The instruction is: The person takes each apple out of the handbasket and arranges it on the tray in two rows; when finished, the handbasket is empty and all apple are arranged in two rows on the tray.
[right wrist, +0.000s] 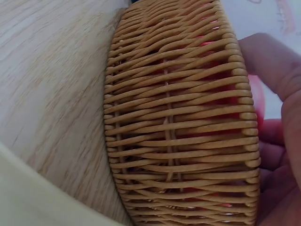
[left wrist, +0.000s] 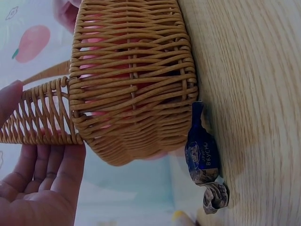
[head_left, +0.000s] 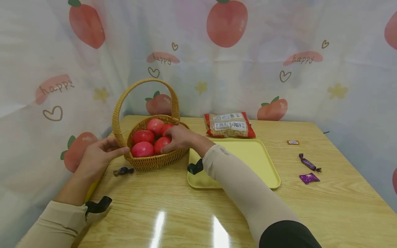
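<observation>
Your left hand (head_left: 99, 156) sits against the outer wall of the wicker basket (head_left: 155, 162), just where the handle (head_left: 122, 100) meets the rim. The fingers are fairly straight and relaxed, fingertips touching the weave and gripping nothing; it looks placed there to steady the basket. Just below that hand and against the basket's base lies a dark blue wrapped candy (left wrist: 203, 157) on the wooden table (head_left: 173, 206).

Between your hands, the basket holds several red apples (head_left: 142, 136) packed close together. Your right hand (head_left: 180, 137) reaches over the near rim from the other side, and its fingers curl over the apple nearest you (head_left: 162, 144), which is down in the basket among the others. The wrist view shows only the basket wall and part of the palm, so how firm that hold is I cannot tell.

Under your right forearm lies a yellow tray (head_left: 257, 162), just beside the basket. Beyond the tray rests a red-edged snack packet (head_left: 229, 124). Well to the right of your right hand, two purple candies (head_left: 309, 162) and a small orange one (head_left: 293, 142) lie scattered on the table.
</observation>
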Demonstrator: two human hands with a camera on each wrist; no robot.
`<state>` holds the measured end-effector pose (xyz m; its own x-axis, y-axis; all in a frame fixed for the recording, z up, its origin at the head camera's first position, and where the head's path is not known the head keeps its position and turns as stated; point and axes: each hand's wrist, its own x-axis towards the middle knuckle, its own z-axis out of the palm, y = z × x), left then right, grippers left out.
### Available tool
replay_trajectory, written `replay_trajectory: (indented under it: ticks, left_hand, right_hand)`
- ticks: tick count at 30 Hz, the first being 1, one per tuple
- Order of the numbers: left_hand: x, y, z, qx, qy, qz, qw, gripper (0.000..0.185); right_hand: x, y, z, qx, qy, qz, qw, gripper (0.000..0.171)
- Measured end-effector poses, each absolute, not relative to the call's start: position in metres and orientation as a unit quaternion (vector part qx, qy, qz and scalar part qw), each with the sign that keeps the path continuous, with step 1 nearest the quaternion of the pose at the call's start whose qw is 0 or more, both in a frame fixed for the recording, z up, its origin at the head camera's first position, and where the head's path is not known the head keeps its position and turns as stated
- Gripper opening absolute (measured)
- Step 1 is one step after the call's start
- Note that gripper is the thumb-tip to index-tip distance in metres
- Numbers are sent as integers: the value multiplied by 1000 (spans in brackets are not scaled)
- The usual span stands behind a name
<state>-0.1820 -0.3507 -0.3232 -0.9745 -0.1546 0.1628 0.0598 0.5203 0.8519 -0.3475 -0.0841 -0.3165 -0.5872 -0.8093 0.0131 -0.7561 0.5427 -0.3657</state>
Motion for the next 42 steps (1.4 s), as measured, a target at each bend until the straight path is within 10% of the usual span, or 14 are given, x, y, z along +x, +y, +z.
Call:
replay_trajectory:
  ticks: [42]
  left_hand:
    - [-182, -355, -324, 33, -876, -472, 96, 52]
  right_hand:
    - [-347, -31, -292, -396, 805, -436, 74, 65]
